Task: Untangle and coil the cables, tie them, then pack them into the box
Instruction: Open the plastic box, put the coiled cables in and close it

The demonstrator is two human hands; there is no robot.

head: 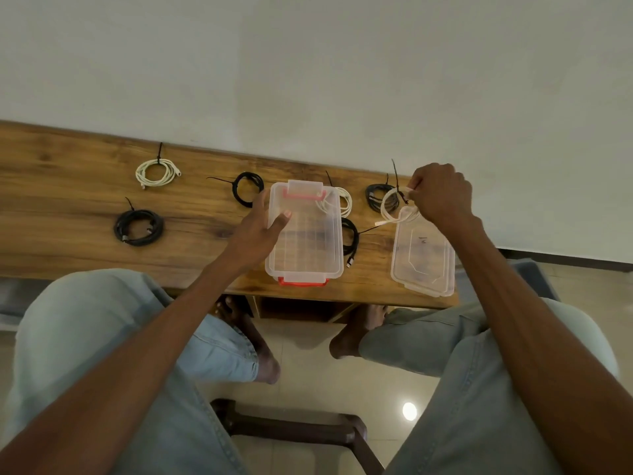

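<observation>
A clear plastic box (334, 265) with red latches stands open on the wooden table (68, 200). My left hand (260, 228) rests on its left wall, thumb over the rim and fingers outside. My right hand (440, 197) pinches a coiled white cable (388, 209), tied with a black zip tie, and holds it above the table between the box and the clear lid (423, 258). Tied coils lie around: a white one (157, 173), black ones (138, 227) (247, 188) (376, 195) (351, 238), and a white one (344, 200) behind the box's far right corner.
The table is narrow and stands against a pale wall. Its near edge runs just in front of the box and lid. Below it are my knees, bare feet, a tiled floor and a dark stool frame (291, 426).
</observation>
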